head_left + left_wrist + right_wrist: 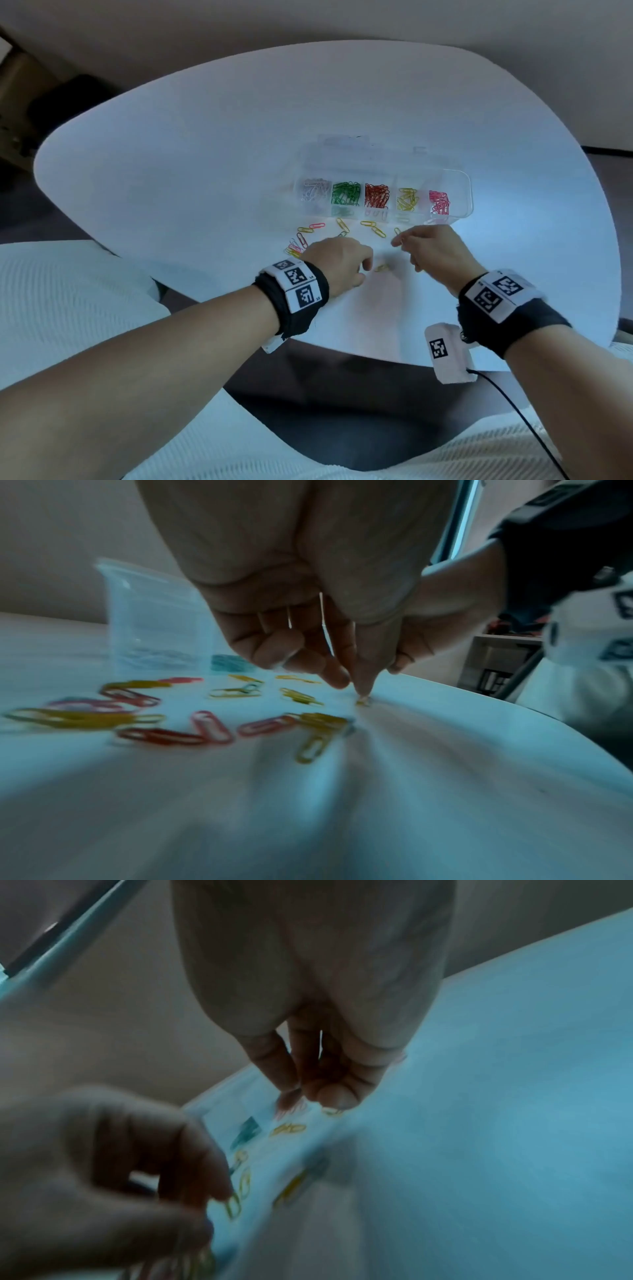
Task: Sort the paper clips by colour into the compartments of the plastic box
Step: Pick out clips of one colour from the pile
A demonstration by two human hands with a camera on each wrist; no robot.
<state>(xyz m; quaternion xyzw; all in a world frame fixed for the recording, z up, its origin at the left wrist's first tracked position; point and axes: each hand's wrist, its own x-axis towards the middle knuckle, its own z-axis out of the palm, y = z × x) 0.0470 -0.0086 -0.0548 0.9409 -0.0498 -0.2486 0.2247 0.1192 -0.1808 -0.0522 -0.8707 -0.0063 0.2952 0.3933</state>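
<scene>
Loose paper clips [342, 225] are seen scattered on the white desk [205, 154] just beyond both hands, kept within easy reach of the plastic box [455, 192], which is set a little farther out with its lid open and its compartments already filled by colour: white, green, red, yellow, pink. The left hand [337, 263] is curled downward, its fingertips [363, 688] pressed onto a single yellow clip [362, 702], apparently to lift it off the smooth surface. The right hand [433, 251] is held with fingertips drawn together near another yellow clip; whether anything is pinched cannot be told. That fingertip contact is revealed only by the left wrist view; the box's sorted contents are shown clearly only from the head view.
</scene>
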